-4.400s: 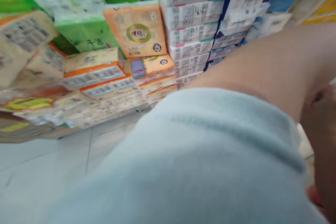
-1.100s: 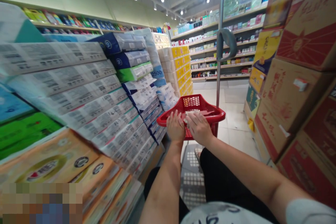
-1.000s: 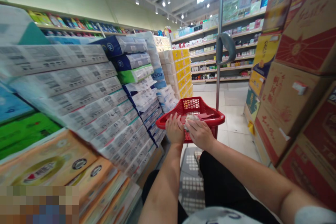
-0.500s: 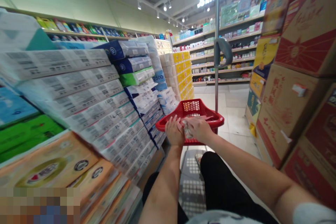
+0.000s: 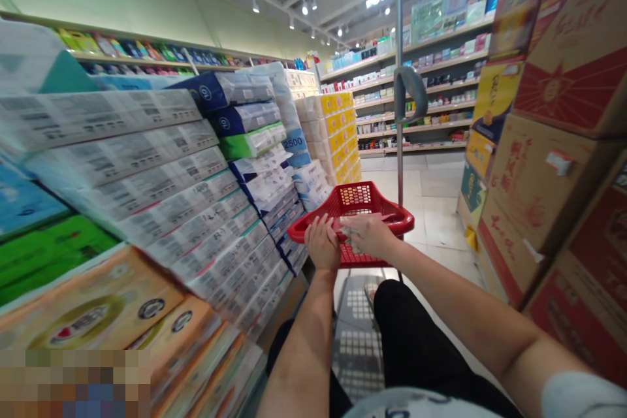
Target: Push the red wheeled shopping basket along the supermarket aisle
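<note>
A red plastic shopping cart basket with a lattice wall is in front of me at the centre of the head view. My left hand is closed over the near red rim, toward its left side. Beside it, my right hand presses a crumpled whitish tissue against that same rim. The tissue is partly covered by my fingers, and whether it is paper or thin cloth is hard to see. A pinkish flat item shows just beyond my right hand. The two hands are close together.
Stacked tissue packs rise close on the left, with orange packs nearest. Cardboard cartons line the right. A metal pole with a grey hooked handle stands behind the basket. Stocked shelves close off the aisle ahead.
The view has shifted slightly, so basket and pole appear a little further left. My right hand has turned slightly on the rim with the tissue. My left hand keeps its hold.
</note>
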